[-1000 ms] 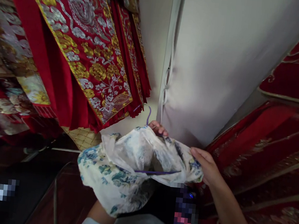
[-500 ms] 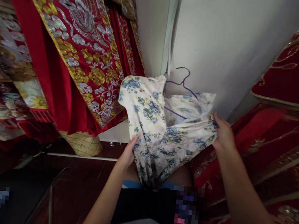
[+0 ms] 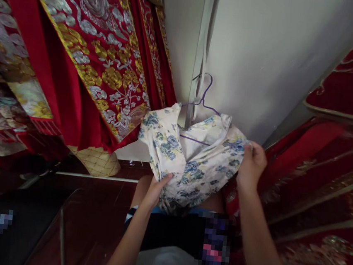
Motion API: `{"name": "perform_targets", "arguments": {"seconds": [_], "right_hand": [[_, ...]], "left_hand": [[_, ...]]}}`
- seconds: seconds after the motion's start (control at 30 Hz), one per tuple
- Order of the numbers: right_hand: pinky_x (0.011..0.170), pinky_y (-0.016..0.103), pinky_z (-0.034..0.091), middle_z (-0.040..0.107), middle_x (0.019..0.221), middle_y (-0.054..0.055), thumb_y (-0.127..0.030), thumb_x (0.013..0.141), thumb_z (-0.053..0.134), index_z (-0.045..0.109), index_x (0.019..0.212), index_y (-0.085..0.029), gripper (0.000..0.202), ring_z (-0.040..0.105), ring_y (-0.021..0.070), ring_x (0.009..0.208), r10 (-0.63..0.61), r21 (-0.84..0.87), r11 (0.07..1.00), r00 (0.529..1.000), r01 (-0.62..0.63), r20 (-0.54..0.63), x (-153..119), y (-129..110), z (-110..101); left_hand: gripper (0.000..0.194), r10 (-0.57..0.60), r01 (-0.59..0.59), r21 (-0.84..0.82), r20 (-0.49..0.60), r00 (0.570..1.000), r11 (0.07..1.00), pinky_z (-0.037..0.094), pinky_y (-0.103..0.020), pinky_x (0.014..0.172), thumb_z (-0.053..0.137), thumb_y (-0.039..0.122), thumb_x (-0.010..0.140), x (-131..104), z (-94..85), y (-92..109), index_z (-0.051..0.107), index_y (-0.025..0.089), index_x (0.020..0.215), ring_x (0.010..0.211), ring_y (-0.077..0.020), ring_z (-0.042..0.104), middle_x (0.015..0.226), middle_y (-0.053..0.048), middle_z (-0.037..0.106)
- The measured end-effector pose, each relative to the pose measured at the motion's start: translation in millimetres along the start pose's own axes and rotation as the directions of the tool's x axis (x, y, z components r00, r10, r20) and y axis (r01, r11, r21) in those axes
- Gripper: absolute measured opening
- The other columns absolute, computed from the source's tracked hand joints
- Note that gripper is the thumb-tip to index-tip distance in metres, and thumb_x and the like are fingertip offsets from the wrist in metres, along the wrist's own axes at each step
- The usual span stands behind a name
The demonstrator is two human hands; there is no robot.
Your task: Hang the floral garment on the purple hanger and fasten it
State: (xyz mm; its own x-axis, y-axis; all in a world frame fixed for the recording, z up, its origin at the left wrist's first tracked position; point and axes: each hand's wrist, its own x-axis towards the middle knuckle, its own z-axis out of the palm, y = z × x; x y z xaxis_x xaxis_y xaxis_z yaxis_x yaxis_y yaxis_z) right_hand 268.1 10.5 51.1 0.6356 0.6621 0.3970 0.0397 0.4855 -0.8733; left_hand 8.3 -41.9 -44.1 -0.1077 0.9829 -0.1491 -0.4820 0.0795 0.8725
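Right hand (image 3: 252, 167): fingertips pinching floral blouse (image 3: 202, 174) at sleeve, blouse's 3 o'clock. Left hand (image 3: 155, 192): thumb clamping cloth at 8 o'clock, other fingers hidden behind. Blouse mid-view, above lap, on purple hanger (image 3: 202, 102), hook toward 12. Embroidered red garment (image 3: 111, 76) at 10; red gold-trimmed garments (image 3: 326, 163) at 3; white wall (image 3: 258, 65) at 1.

And it's the garment (image 3: 204, 164) at centre, the hanger (image 3: 202, 102) partly inside it, top poking out above! Wall (image 3: 249, 52) straight behind them. Costumes (image 3: 107, 78) hang off to the left, drapery (image 3: 313, 137) flanks the right, floor (image 3: 93, 220) down below, the person's legs (image 3: 142, 189) behind the garment's lower end.
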Motion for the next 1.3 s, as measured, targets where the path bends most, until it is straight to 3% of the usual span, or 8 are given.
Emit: {"name": "perform_targets", "arguments": {"seconds": [0.1,0.3,0.43,0.87,1.03,1.13,1.23,1.3], "right_hand": [[0.102,0.036,0.044,0.059,0.121,0.008,-0.034,0.084,0.062,0.058,0.113,-0.024,0.031,0.057,0.0218,0.114,-0.181,-0.144,0.978,0.959,0.152,-0.216,-56.1,13.7,-1.8],[0.083,0.037,0.047,0.061,0.092,0.006,-0.044,0.087,0.060,0.062,0.090,-0.021,0.024,0.058,0.0228,0.088,0.109,-0.246,0.969,0.950,-0.035,0.294,-135.5,31.6,20.7],[0.064,0.029,0.043,0.054,0.071,-0.001,-0.049,0.087,0.061,0.055,0.078,-0.020,0.030,0.053,0.0164,0.067,0.238,-0.180,0.967,0.887,-0.179,0.396,-124.9,26.9,29.9],[0.054,0.026,0.032,0.044,0.054,-0.005,-0.050,0.091,0.055,0.046,0.061,-0.020,0.044,0.041,0.0110,0.054,0.285,-0.331,0.938,0.764,-0.099,0.579,-110.1,17.2,11.2],[0.050,0.023,0.032,0.050,0.051,-0.003,-0.047,0.087,0.062,0.052,0.057,-0.019,0.042,0.042,0.0092,0.048,0.364,-0.225,0.931,0.752,-0.286,0.550,-100.1,6.1,0.6],[0.046,0.023,0.029,0.049,0.046,-0.004,-0.045,0.083,0.066,0.052,0.054,-0.019,0.041,0.040,0.0081,0.043,0.410,-0.189,0.911,0.757,-0.366,0.509,-96.4,-2.3,-6.0],[0.043,0.022,0.028,0.048,0.042,-0.004,-0.045,0.080,0.067,0.051,0.053,-0.019,0.041,0.039,0.0075,0.039,0.447,-0.171,0.890,0.734,-0.423,0.511,-96.6,-6.7,-8.4],[0.041,0.021,0.027,0.048,0.041,-0.004,-0.045,0.079,0.067,0.051,0.053,-0.019,0.040,0.039,0.0071,0.038,0.464,-0.164,0.877,0.709,-0.452,0.531,-98.9,-7.7,-6.9]], "left_hand": [[0.064,0.016,-0.016,0.007,-0.017,1.000,1.000,0.036,-0.045,0.120,0.085,0.035,0.068,-7.0,6.9,-11.1,0.064,0.027,0.127,0.134,-0.0292,0.054,0.131,-0.005,0.067],[0.063,0.052,-0.054,0.079,0.033,0.998,0.995,0.032,-0.042,0.122,0.085,0.036,0.069,-18.1,21.3,-27.2,0.064,0.026,0.127,0.138,-0.0272,0.050,0.137,-0.006,0.063],[0.063,0.039,-0.057,0.150,0.117,0.992,0.987,0.028,-0.043,0.123,0.083,0.040,0.071,-24.7,21.6,-27.6,0.064,0.024,0.129,0.140,-0.0273,0.047,0.139,-0.008,0.062],[0.060,0.105,-0.185,0.276,0.281,0.954,0.943,0.024,-0.048,0.124,0.076,0.045,0.079,-31.7,20.2,-18.8,0.062,0.020,0.132,0.141,-0.0305,0.045,0.141,-0.010,0.060],[0.050,0.244,-0.266,0.279,0.110,0.964,0.923,0.029,-0.047,0.121,0.078,0.041,0.076,-19.5,24.0,-33.2,0.066,0.018,0.119,0.134,-0.0311,0.051,0.127,-0.011,0.067],[0.057,0.471,-0.410,0.337,-0.118,0.874,0.847,0.035,-0.044,0.115,0.077,0.037,0.077,-9.6,19.5,-33.4,0.056,0.019,0.127,0.129,-0.0290,0.053,0.129,-0.013,0.061],[0.068,0.744,-0.585,0.508,-0.188,0.642,0.633,0.041,-0.040,0.107,0.073,0.032,0.081,-10.5,19.5,-26.6,0.039,0.021,0.139,0.127,-0.0254,0.048,0.140,-0.015,0.044],[0.068,0.866,-0.664,0.616,-0.062,0.496,0.424,0.042,-0.040,0.103,0.073,0.029,0.080,-16.6,25.9,-23.0,0.037,0.022,0.138,0.127,-0.0261,0.044,0.139,-0.015,0.039]]}}
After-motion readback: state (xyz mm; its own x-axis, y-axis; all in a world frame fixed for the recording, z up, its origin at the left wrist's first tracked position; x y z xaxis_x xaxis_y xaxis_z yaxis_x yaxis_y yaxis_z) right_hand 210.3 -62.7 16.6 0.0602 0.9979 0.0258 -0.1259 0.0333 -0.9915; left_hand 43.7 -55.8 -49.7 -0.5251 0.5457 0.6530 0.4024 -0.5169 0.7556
